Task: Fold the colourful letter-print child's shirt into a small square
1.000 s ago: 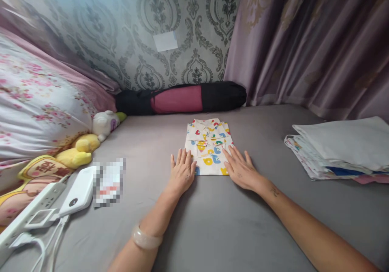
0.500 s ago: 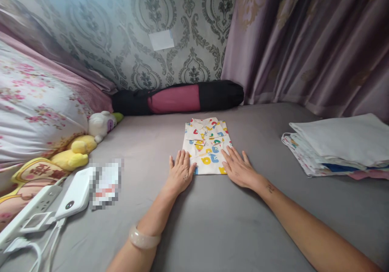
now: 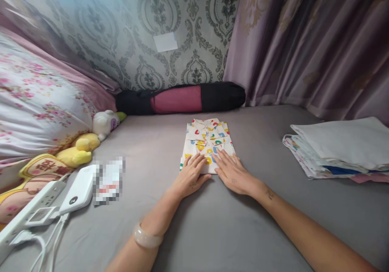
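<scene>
A folded white shirt (image 3: 209, 136) with a colourful print and a collar lies on the grey bed sheet (image 3: 243, 231), its collar toward the wall. My left hand (image 3: 191, 174) rests flat on its near left part, fingers stretched out. On the near right part lies my right hand (image 3: 232, 172), also flat with spread fingers. The two thumbs are close together near the shirt's front edge. Both palms cover part of the print, and neither hand grips anything.
A stack of folded cloth (image 3: 343, 146) is at the right. On the left are a power strip (image 3: 39, 211), a white power bank (image 3: 79, 189), cables, a blurred packet (image 3: 110, 183), plush toys (image 3: 77, 150) and a floral pillow (image 3: 45, 97). A black-and-red long bag (image 3: 179, 99) lies along the wall.
Both hands have moved inward from the shirt's side edges onto its lower front, closer together. The shirt's lower left edge now shows further out. The view has shifted slightly.
</scene>
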Demonstrator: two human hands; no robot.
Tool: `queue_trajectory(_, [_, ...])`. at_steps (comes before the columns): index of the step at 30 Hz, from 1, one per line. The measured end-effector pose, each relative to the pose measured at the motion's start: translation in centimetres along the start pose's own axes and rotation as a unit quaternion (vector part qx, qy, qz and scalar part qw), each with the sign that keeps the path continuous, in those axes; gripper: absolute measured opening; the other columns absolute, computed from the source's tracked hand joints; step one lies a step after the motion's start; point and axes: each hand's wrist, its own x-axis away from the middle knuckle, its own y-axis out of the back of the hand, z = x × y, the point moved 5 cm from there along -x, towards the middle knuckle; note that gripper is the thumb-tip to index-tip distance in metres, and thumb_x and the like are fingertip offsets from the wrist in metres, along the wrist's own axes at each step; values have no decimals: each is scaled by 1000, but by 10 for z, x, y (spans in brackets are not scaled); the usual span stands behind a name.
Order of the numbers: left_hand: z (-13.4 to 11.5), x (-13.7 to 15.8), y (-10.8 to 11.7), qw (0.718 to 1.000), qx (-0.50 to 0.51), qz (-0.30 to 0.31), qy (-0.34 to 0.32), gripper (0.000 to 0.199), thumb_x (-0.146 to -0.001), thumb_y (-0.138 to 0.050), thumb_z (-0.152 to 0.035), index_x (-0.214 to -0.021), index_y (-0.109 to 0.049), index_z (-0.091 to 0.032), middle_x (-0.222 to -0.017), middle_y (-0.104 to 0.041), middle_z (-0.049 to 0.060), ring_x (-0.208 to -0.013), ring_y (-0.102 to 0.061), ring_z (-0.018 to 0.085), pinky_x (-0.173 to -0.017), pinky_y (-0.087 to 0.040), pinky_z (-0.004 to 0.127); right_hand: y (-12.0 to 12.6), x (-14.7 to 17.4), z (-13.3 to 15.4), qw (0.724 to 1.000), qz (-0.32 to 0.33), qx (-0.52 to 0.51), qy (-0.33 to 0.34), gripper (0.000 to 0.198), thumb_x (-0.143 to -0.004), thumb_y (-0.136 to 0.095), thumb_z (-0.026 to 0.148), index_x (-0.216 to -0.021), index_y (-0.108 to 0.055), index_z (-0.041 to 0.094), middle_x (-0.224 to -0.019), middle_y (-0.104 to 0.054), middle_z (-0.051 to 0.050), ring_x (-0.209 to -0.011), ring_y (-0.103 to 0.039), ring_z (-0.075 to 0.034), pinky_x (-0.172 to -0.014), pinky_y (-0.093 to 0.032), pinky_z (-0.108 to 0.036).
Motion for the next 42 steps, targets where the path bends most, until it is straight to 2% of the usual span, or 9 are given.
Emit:
queue_trajectory(4, [-2,-1,2,999,23,-16,-17,47,-93,-39,-48,-130,-46,-19,-138,-46,12,-131,-37,23,-108,-30,40,-5,2,14,999,33,-3,34,57,-97,-15,46,-149,-21,23,-156,-12,-6,-143,-6,-23,-114,-7,-52])
queue_trajectory(9, [3,-2,2,999,26,-30,5,38,-91,-46,-45,-120,-55,-23,-126,-53,10,-116,-48,24,-98,-39,40,-6,1,13,999,37,-2,37,57,-97,-19,45,-148,-23,22,-156,-12,-7,-142,-7,-24,-114,-7,-52])
queue_trajectory(16, [-1,-4,2,998,9,-41,-38,21,-92,-48,-34,-100,-62,-22,-112,-59,7,-104,-53,21,-91,-41,37,-5,1,13,999,30,-4,44,55,-97,-22,44,-147,-27,21,-155,-16,-9,-142,-9,-25,-114,-9,-53])
queue_trajectory(21, [-8,-4,5,994,-33,-58,-82,23,-96,-40,-29,-97,-61,-19,-104,-63,6,-99,-56,20,-86,-42,35,-2,2,14,999,10,-7,48,55,-95,-30,44,-145,-32,21,-154,-20,-10,-141,-14,-26,-113,-12,-54])
queue_trajectory(25, [-12,-6,7,993,-44,-64,-93,24,-97,-38,-27,-96,-60,-18,-98,-65,6,-96,-58,18,-85,-43,33,1,1,13,998,-19,-5,52,52,-94,-37,42,-142,-38,21,-152,-27,-11,-139,-23,-27,-112,-19,-53])
queue_trajectory(31, [-8,-8,9,994,-35,-88,-55,21,-96,-39,-27,-95,-58,-18,-100,-67,6,-94,-60,19,-81,-44,33,4,-3,-2,995,-85,11,51,48,-88,-34,12,-132,-51,18,-144,-42,-11,-133,-37,-22,-108,-31,-42])
queue_trajectory(35, [3,-5,7,996,-21,-76,-30,19,-91,-49,-29,-105,-56,-20,-113,-64,8,-106,-57,22,-89,-43,37,11,-5,-17,993,-110,6,29,47,-84,-37,8,-126,-57,16,-136,-52,-11,-126,-46,-21,-104,-38,-36])
queue_trajectory(39, [25,1,4,997,-23,-66,18,37,-82,-46,-8,-116,-55,-21,-125,-60,7,-118,-53,21,-97,-41,37,21,-5,-29,996,-91,-2,-8,46,-84,-39,8,-123,-58,21,-130,-57,-8,-117,-54,-20,-95,-43,-32])
queue_trajectory(42, [43,6,4,995,-5,-66,69,48,-75,-44,-3,-117,-56,-21,-128,-59,6,-121,-52,21,-98,-42,35,28,-3,-36,998,-50,6,-34,47,-83,-39,6,-121,-60,24,-123,-62,-6,-109,-59,-20,-85,-44,-29])
